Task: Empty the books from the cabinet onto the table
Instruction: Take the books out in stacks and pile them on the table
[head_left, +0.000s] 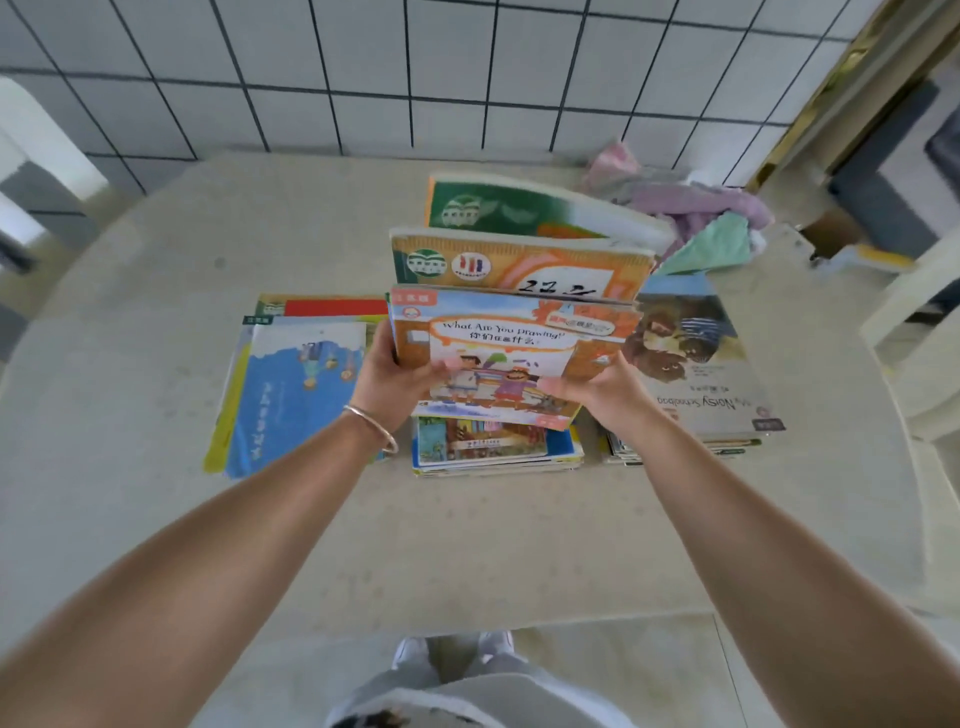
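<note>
The table (156, 519) carried three piles of books side by side: a left pile (291, 395) topped by a blue cover, a middle pile (493, 447), and a right pile (696, 374) topped by the "My Noisy Schoolbag" title. Pastel cloths (696, 218) lay at the far right of the table, near the tiled wall. The cabinet was not in view.

A fanned bundle of books (514, 291) was held in the air directly above the middle pile, apart from it. The front cover read "What Are You Drawing?"; two larger books stood behind it, stepping away from the person. The bundle's long axis ran left to right, matching the pile below.

The left hand (395, 379) gripped the bundle's lower left edge, thumb across the cover. The right hand (602, 387) gripped the lower right edge likewise. Both stood equally near the target; a bracelet (371, 426) sat on the left wrist.

Judgement: the coming move was a straight descent onto the middle pile, no sideways shift needed. The fanned books could slide apart on release.
</note>
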